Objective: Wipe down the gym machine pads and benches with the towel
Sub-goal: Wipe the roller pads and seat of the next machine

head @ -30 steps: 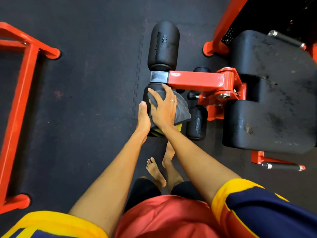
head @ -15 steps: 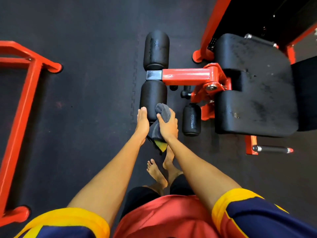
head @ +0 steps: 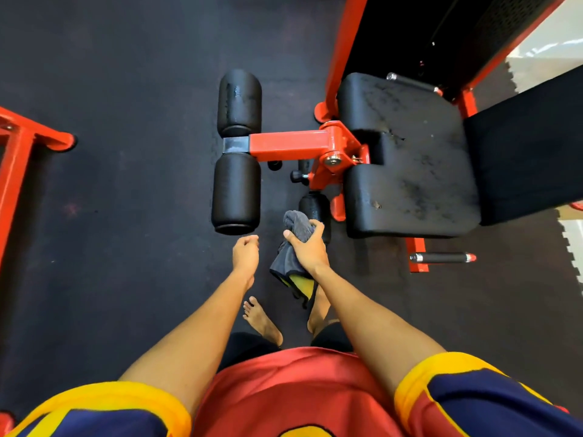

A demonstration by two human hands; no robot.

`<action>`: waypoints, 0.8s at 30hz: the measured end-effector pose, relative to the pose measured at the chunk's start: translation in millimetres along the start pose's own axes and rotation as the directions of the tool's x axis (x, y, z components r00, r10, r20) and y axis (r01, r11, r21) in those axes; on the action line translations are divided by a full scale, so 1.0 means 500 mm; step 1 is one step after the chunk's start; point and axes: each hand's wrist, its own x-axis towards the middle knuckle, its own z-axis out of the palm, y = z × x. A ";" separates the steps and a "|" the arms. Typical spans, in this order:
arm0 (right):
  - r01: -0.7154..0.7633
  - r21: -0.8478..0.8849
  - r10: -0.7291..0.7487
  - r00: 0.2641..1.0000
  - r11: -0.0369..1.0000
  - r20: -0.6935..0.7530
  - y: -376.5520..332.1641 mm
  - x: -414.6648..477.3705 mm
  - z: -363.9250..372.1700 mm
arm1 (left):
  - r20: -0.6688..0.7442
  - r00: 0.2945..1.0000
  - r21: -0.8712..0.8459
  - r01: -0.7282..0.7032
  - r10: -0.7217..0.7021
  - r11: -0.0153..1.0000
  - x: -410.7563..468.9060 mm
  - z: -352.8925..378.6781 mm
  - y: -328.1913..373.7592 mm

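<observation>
Beside the roller pad [head: 236,190], the grip of the right hand [head: 307,250] is closed on the bunched towel [head: 295,223]; the left hand [head: 246,252] hangs loose, empty. So bunched, it may smear the seat [head: 410,159] rather than clean it.

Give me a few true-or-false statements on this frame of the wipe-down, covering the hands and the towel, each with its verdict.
1. The right hand grips the towel. True.
2. The towel is pressed flat on the near roller pad. False: it is bunched in the right hand, with bare floor showing between it and that pad.
3. The left hand holds nothing. True: its fingers are loosely curled and it is short of the pad's end.
4. The seat pad is red. False: it is black with scuffed patches. The frame is the red part.
5. The person is wearing shoes. False: the left foot is bare on the floor mat.
</observation>
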 end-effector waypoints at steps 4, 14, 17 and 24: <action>-0.015 -0.044 0.014 1.000 0.999 -0.014 0.044 0.036 -0.041 | 0.053 0.997 0.007 0.054 -0.054 0.999 0.011 0.077 -0.020; 0.018 -0.536 -0.105 0.986 0.844 -0.133 0.154 0.193 -0.067 | 0.052 0.991 -0.075 0.126 -0.122 0.989 0.155 0.273 -0.087; 0.053 -0.655 -0.188 0.973 0.754 -0.137 0.184 0.273 -0.053 | 0.046 0.990 -0.088 0.137 -0.133 0.987 0.232 0.329 -0.124; 0.065 -0.612 -0.271 0.929 0.788 -0.251 0.216 0.473 0.009 | 0.082 0.987 -0.100 0.146 -0.138 0.984 0.422 0.395 -0.203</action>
